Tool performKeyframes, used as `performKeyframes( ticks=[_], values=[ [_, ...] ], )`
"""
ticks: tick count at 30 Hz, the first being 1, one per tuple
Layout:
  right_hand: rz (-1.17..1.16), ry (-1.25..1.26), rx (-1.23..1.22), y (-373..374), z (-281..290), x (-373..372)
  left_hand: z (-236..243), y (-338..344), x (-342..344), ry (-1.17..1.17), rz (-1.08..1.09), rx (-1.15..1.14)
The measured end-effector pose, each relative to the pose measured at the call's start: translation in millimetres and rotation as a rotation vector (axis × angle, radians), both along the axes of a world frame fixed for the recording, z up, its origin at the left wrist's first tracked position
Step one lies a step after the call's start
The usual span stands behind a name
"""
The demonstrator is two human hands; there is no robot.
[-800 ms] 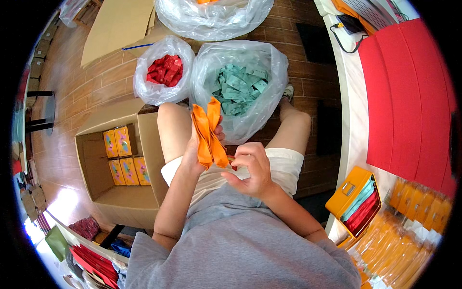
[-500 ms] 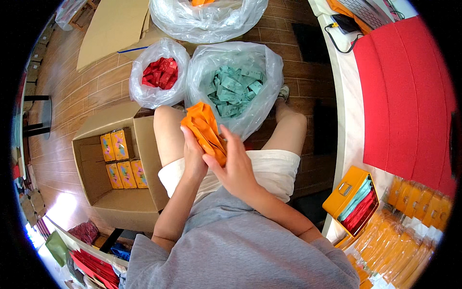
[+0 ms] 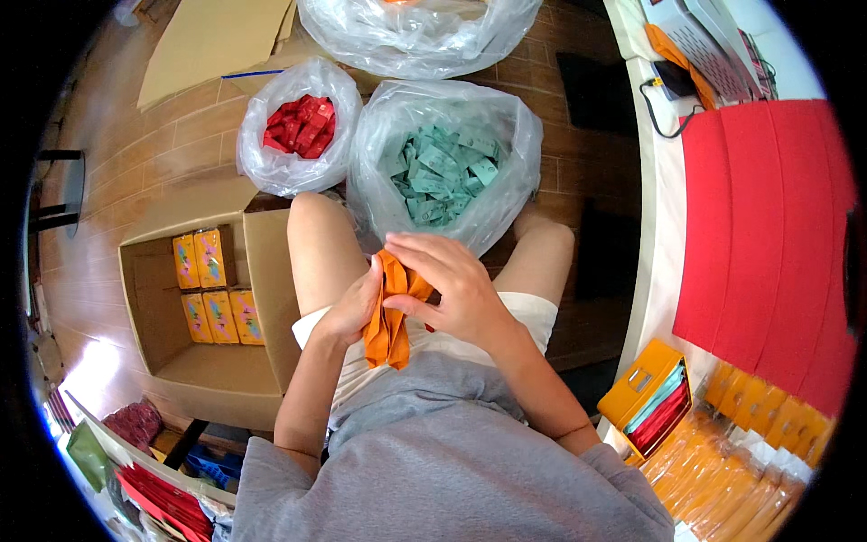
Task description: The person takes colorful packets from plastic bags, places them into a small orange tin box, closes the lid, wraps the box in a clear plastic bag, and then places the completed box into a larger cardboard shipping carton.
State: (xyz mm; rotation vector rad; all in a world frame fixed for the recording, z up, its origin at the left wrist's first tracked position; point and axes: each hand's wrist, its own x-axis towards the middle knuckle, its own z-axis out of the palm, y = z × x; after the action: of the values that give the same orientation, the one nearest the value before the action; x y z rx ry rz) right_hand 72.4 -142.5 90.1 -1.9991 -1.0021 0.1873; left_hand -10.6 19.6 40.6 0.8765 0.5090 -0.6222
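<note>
Above my lap I hold a small bundle of orange packets [image 3: 388, 339] between both hands. My left hand [image 3: 354, 307] is closed along the bundle's left side. Across the far end and right side lies my right hand [image 3: 456, 285], its fingers bent over the top and its thumb pressed on the packets. The bundle's underside is hidden, and a speck of red shows beside it. Just beyond my hands stands a clear plastic bag [image 3: 515, 135] of green packets [image 3: 438, 167]. Left of that is a smaller bag [image 3: 253, 135] of red packets [image 3: 301, 126].
At my left, an open cardboard box [image 3: 194, 379] contains several orange patterned boxes [image 3: 217, 316]. Another large plastic bag [image 3: 415, 45] lies farther ahead. On the right-hand table are red cloth [image 3: 768, 235], an orange box [image 3: 643, 384] with green and red packets, and wrapped orange packs [image 3: 722, 470].
The orange bundle has turned and come nearer to me, its end now pointing at my lap. My right hand has moved up over its far end. The view has shifted slightly.
</note>
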Motion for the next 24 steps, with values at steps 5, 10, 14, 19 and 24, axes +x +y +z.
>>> performKeyframes(
  ticks=[5, 10, 14, 19, 24],
  values=[
    [-0.033, 0.172, 0.002, 20, 11, 7, -13, 22, 4, -0.057, -0.104, 0.02],
    [0.06, 0.023, -0.022, 38, -2, 26, -18, 31, 17, -0.053, -0.125, -0.034],
    [0.11, -0.096, -0.078, 56, -27, 61, -43, 31, 21, 0.015, 0.045, -0.216],
    [-0.412, 0.257, 0.021, 105, -35, 222, -69, 43, 15, 0.046, 0.139, -0.29],
    [-0.681, 0.268, 0.137, 137, -93, 428, -50, 55, 9, 0.004, -0.003, -0.522]
  ],
)
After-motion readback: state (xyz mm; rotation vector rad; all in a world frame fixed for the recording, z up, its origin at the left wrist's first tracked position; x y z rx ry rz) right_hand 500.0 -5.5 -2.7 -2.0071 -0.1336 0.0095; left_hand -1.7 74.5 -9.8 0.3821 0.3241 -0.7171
